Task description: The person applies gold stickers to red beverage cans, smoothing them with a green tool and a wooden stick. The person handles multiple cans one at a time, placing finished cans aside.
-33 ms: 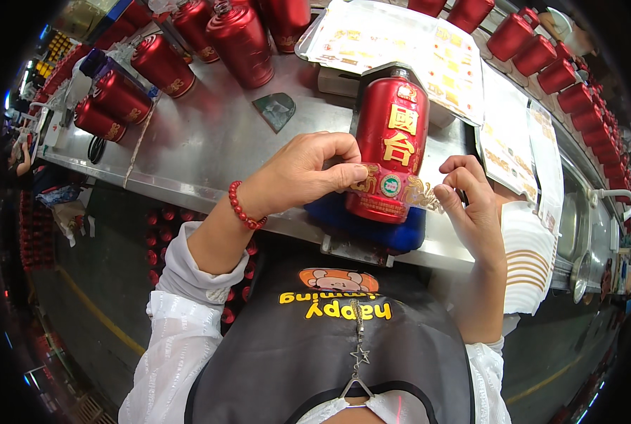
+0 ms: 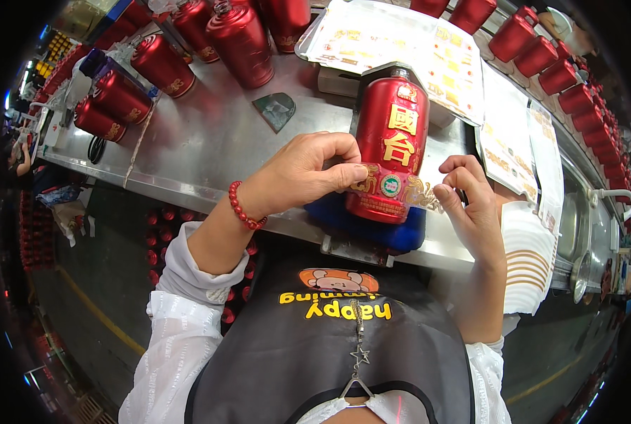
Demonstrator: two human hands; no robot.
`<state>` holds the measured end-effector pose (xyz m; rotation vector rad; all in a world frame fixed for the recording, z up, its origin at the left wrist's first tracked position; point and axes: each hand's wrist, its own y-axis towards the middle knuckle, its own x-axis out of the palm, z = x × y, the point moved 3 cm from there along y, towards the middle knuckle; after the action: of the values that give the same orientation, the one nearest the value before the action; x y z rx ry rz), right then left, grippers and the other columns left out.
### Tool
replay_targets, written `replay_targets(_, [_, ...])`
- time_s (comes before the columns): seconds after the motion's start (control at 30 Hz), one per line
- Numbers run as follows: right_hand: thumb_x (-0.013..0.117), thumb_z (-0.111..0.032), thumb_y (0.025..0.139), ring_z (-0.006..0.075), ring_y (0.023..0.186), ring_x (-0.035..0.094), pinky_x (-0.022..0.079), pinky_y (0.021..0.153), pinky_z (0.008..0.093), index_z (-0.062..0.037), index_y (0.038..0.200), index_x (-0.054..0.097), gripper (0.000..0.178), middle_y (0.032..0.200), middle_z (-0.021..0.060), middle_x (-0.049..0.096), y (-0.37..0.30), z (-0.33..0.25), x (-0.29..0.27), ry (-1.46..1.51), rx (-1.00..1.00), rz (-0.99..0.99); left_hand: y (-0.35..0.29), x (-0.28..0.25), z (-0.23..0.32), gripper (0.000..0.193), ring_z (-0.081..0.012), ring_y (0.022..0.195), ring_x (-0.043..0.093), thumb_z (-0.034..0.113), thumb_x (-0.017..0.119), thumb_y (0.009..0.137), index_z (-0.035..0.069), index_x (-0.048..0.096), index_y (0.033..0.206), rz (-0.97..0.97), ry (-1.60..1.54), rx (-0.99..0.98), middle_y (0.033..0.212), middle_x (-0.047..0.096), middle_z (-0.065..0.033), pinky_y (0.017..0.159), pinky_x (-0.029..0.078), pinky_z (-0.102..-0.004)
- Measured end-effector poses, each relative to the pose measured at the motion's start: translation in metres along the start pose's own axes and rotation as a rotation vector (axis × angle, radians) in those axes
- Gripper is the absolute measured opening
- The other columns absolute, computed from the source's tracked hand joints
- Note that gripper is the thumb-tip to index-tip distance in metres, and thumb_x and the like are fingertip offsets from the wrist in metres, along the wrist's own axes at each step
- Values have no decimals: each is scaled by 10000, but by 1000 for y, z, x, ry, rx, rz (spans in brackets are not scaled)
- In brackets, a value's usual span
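A red bottle (image 2: 375,106) with raised gold characters leans back on a dark stand with a blue base (image 2: 407,239), its neck away from me. Across its lower front runs a clear strip of gold transfer sticker (image 2: 421,193), loose at the right end. My left hand (image 2: 308,169) pinches the strip's left end against the bottle's side, thumb on top. At the loose right end, my right hand (image 2: 474,201) has its thumb and curled fingers closed on the strip's edge, apart from the bottle. A small round green-and-white label (image 2: 391,186) shows between my hands.
Several red bottles (image 2: 241,46) stand at the back left of the metal table (image 2: 188,148). A dark flat scraper-like piece (image 2: 276,111) lies there. Sheets of gold stickers (image 2: 372,32) are behind the bottle; white curved sheets (image 2: 527,254) hang at right. More red bottles (image 2: 534,53) line the far right.
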<state>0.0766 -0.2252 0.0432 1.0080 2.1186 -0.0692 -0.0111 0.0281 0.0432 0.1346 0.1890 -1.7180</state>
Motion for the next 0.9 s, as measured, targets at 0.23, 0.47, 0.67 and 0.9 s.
replay_targets(0.23, [726, -193, 920, 273, 970, 559, 458, 841, 355, -23, 810, 572, 254, 1036, 126, 592, 2, 0, 3, 66, 48, 1, 1, 0, 2, 272, -120, 713, 560, 217, 703, 939, 8, 589, 809, 36, 91, 41, 755, 608, -44, 665, 469, -301])
replay_targets(0.47, [687, -132, 948, 105, 789, 528, 443, 665, 240, -23, 855, 569, 185, 1097, 57, 580, 1, 15, 7, -28, 6, 12, 2, 1, 5, 295, -210, 703, 544, 250, 709, 920, 25, 578, 782, 77, 257, 132, 725, 591, -83, 676, 453, -362])
replay_targets(0.67, [693, -106, 932, 229, 939, 580, 488, 790, 334, -17, 938, 600, 128, 1099, 137, 574, 2, -7, 8, 62, 12, 174, -4, 1, 1, 356, -255, 829, 549, 357, 704, 925, 40, 589, 812, 191, 401, 173, 782, 613, -76, 746, 449, -384])
replay_targets(0.9, [782, -312, 887, 192, 934, 550, 480, 700, 279, -43, 893, 577, 339, 1135, 134, 518, 4, -10, 29, 210, 26, 90, -8, 23, -15, 559, -299, 1078, 486, 531, 685, 912, 19, 548, 1086, 458, 522, 242, 1064, 585, -116, 983, 375, -440])
